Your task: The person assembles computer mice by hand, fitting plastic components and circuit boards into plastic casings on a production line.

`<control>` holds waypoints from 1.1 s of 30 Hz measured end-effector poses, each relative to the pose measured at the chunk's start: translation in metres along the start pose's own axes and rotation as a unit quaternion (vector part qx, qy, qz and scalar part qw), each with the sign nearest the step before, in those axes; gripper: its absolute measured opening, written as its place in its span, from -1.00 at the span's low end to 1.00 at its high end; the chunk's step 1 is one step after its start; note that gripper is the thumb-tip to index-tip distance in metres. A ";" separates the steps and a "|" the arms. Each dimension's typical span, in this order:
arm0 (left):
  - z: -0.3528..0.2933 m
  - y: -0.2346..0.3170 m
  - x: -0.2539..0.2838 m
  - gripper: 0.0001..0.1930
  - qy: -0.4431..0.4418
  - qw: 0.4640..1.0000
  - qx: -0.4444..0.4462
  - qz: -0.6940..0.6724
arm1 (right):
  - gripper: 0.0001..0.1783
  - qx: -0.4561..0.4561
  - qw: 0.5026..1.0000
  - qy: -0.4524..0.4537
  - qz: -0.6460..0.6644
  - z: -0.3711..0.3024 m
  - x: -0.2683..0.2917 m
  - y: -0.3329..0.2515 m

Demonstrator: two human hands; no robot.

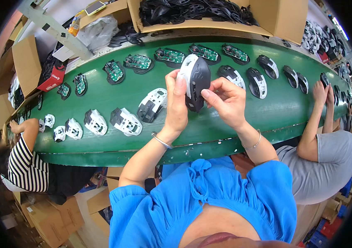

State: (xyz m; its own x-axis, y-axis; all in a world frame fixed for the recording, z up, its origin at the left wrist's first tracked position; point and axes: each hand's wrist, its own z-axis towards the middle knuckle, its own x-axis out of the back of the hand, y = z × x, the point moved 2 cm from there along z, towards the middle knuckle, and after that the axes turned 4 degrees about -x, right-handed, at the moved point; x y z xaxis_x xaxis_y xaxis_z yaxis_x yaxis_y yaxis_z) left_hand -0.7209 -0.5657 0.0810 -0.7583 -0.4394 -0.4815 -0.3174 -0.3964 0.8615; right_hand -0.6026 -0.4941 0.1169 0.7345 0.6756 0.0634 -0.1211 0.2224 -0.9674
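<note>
Above the green bench surface I hold up a black-and-white computer mouse point(199, 82), tilted on end. My left hand point(176, 101) wraps round its white side, thumb along the shell. On the other side, my right hand point(227, 101) has its thumb and fingertips pinched against the mouse's black edge. Just left of my left hand lies a white-and-black mouse top shell point(152, 104). Beyond my hands is a row of mouse bases with green circuit boards point(169, 56). Right of my right hand lie assembled black-and-white mice point(257, 82).
More white top shells point(96, 122) line the near left of the green bench point(225, 140). A cardboard box point(285, 20) of black parts stands behind it. A metal post point(60, 27) rises at the back left. Co-workers sit at left point(27, 165) and right point(320, 161).
</note>
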 end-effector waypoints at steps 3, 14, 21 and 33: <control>-0.002 -0.001 -0.001 -0.48 -0.008 1.000 -0.004 -0.021 | -0.85 -0.025 0.999 0.008 -0.022 0.000 0.001 0.004; -0.009 0.022 -0.016 -0.40 -0.033 0.996 -0.040 0.068 | -0.84 -0.013 1.000 -0.015 0.006 -0.014 0.002 -0.001; -0.003 0.025 -0.008 -0.37 -0.048 0.986 -0.071 0.141 | -0.88 0.085 0.986 -0.009 -0.142 -0.009 0.011 -0.023; 0.000 0.016 0.001 -0.51 -0.033 0.999 0.033 -0.007 | -0.87 0.155 0.960 0.035 -0.229 -0.003 0.002 -0.033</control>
State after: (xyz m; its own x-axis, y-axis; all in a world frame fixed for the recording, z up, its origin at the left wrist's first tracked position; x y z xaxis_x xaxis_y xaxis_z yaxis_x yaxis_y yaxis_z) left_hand -0.7268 -0.5722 0.0945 -0.7887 -0.3791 -0.4840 -0.3637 -0.3470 0.8645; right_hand -0.5950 -0.5019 0.1484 0.7998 0.4108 0.4377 0.0404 0.6907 -0.7220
